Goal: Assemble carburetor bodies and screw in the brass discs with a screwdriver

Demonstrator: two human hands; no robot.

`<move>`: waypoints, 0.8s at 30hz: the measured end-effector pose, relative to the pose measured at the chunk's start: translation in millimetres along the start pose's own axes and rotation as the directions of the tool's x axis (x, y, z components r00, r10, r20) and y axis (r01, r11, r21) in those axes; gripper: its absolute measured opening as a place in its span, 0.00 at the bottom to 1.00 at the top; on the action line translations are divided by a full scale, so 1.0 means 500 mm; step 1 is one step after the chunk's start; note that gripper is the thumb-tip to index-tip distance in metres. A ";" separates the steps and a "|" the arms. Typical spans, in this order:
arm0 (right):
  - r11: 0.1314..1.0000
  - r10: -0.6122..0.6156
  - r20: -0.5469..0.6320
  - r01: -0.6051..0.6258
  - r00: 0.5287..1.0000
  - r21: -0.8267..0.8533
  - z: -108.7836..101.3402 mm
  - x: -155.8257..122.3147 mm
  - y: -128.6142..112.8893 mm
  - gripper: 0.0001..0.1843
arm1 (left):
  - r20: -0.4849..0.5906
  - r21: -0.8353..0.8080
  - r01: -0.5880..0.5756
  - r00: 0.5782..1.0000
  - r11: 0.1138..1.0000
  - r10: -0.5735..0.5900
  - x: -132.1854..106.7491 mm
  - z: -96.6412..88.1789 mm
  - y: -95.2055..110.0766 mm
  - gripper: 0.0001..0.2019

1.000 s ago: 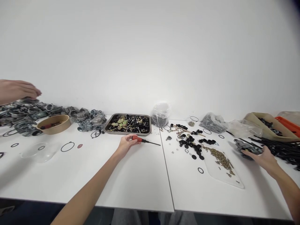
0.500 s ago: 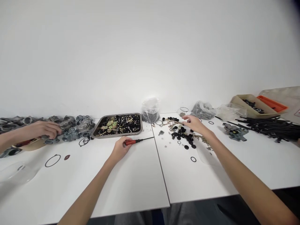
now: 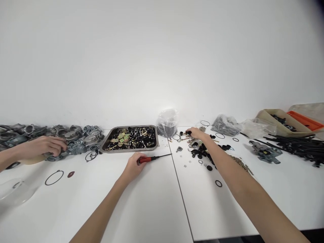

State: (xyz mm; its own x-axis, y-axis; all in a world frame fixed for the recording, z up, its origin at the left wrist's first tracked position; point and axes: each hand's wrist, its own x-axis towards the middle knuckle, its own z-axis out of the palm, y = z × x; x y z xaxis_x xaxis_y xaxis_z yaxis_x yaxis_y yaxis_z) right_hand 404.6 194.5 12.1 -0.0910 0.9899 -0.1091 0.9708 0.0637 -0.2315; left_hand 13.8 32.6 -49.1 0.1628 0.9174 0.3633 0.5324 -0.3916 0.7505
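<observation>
Left hand (image 3: 133, 166): arm stretched forward over the white table (image 3: 141, 202), palm down, fingers curled around the red handle of a screwdriver (image 3: 152, 158). One screwdriver; it lies flat on the table, its dark shaft pointing away to the right of the hand.

Right hand (image 3: 196, 133): arm extended further out and across, fingers drawn together at a small black part (image 3: 188, 132) among brass pins; whether the part is gripped or only touched cannot be told.

Black caps and rings (image 3: 202, 152): a loose scatter just beneath and to the near side of the right forearm; too many and too small to count.

Metal tray (image 3: 129, 149): one, just beyond the left hand, filled with mixed black, brass and green pieces.

Clear bag of dark beads (image 3: 167, 124): one, between the two hands and further out, against the wall.

Grey metal casting (image 3: 265, 153): one, well apart to the right of the right hand.

Black O-rings: one large one (image 3: 54, 177) far left of the left hand, one small one (image 3: 218, 183) near the right forearm.

Another person's hand (image 3: 44, 145): one, at the far left, resting palm down on a heap of grey castings (image 3: 76, 135).

Writing or labels: none legible.
</observation>
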 end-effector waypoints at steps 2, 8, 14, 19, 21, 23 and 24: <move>1.000 -0.014 0.024 0.014 1.000 -0.017 0.000 0.004 0.001 0.16 | -0.002 0.005 0.010 1.000 1.000 -0.010 0.000 0.000 0.003 0.08; 0.998 0.030 -0.052 -0.033 0.998 -0.059 0.004 0.009 0.004 0.16 | -0.020 -0.010 0.011 1.000 1.000 -0.012 0.000 0.000 0.002 0.09; 0.997 0.030 -0.283 -0.009 0.959 0.075 -0.021 -0.008 -0.001 0.13 | -0.008 0.018 0.019 1.000 1.000 -0.019 0.000 0.001 0.000 0.10; 0.958 0.057 -0.465 0.083 0.883 0.275 -0.086 -0.025 -0.044 0.17 | -0.010 -0.004 0.016 1.000 1.000 -0.016 0.000 0.001 -0.001 0.09; 0.931 0.036 -0.502 0.153 0.864 0.331 -0.115 -0.029 -0.073 0.19 | -0.018 -0.022 0.016 1.000 1.000 -0.017 0.001 0.001 -0.001 0.08; 0.903 -0.010 -0.521 0.232 0.853 0.362 -0.140 -0.029 -0.108 0.18 | -0.016 -0.026 0.022 1.000 0.999 -0.022 0.001 0.000 0.000 0.08; 0.889 -0.040 -0.526 0.271 0.849 0.369 -0.149 -0.027 -0.127 0.18 | -0.012 -0.024 0.026 1.000 0.999 -0.026 0.001 0.000 0.000 0.08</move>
State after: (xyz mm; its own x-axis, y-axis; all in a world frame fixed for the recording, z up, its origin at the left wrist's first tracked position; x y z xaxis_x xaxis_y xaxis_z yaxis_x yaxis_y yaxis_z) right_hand 360.6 186.6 100.1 0.0009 0.9050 0.4254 0.7562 0.2777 -0.5924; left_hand 13.9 33.0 -49.2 0.1387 0.9264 0.3499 0.5163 -0.3692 0.7727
